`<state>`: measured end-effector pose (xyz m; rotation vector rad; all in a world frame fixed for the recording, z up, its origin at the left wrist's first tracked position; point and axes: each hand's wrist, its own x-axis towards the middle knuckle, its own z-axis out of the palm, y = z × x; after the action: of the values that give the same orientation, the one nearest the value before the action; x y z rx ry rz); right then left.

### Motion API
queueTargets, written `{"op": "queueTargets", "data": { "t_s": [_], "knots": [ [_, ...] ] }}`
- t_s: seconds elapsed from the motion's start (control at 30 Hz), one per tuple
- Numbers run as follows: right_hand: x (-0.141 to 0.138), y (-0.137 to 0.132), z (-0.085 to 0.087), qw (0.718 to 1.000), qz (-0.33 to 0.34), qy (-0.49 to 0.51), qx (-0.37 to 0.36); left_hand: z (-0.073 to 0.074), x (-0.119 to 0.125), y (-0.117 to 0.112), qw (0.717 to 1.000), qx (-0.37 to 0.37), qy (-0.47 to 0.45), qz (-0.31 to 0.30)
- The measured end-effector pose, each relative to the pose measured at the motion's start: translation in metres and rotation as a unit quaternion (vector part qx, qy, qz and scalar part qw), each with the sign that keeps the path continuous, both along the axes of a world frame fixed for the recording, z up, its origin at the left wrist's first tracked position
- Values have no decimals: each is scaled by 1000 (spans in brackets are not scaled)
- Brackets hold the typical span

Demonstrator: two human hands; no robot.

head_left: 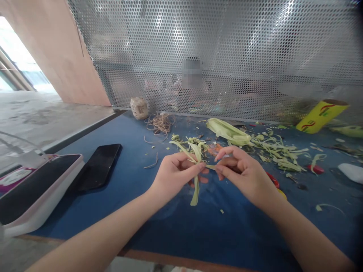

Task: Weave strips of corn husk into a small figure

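Note:
My left hand (181, 172) pinches a small bunch of pale green corn husk strips (195, 190) between thumb and fingers; one strip hangs below, others stick up above. My right hand (239, 173) is closed on the end of a thin husk strip (210, 166) that runs across from the left hand's fingertips. Just behind the hands lie a whole corn husk (227, 131) and a small heap of husk scraps (198, 142). To the right spreads a larger pile of torn husk strips (283, 153).
A tangle of brown twine (160, 122) and a wrapped roll (139, 108) sit at the back left. A black phone (100, 166) and a white-edged case (45, 192) lie left. A yellow tube (321, 116) leans by the perforated metal panel (227, 49). Red-and-yellow handles (273, 180) show behind my right hand.

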<state>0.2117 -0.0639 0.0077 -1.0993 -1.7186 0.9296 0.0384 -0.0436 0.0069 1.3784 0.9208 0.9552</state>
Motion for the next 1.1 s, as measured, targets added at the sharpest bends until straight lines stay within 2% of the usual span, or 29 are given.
{"op": "queueTargets", "data": {
  "t_s": [0.2,0.3,0.37,0.43,0.53,0.63,0.73,0.9,1.1],
  "knots": [
    [5,4,0,999,-4,-47,23,4,-1,0,999,-29,-19,7],
    [7,8,-5,991,-55,-104,64,1,-1,2,997,-60,-43,19],
    [7,9,-7,968,-119,-162,147,-1,0,2,994,-90,-67,17],
    [5,8,-10,923,-165,-234,258,-2,1,2,989,-116,-94,8],
    [0,3,-13,849,-144,-343,376,-3,3,1,984,-130,-125,1],
    [-4,-2,-16,798,-125,-389,443,-3,3,1,982,-131,-136,-6],
    [-4,-4,-17,775,-121,-397,477,-4,3,1,980,-139,-141,-16],
    [-2,-6,-12,737,-74,-452,498,-6,3,1,976,-150,-158,-32],
    [1,-4,-12,739,-56,-438,509,-8,1,2,971,-171,-161,-46]
  ]
}}
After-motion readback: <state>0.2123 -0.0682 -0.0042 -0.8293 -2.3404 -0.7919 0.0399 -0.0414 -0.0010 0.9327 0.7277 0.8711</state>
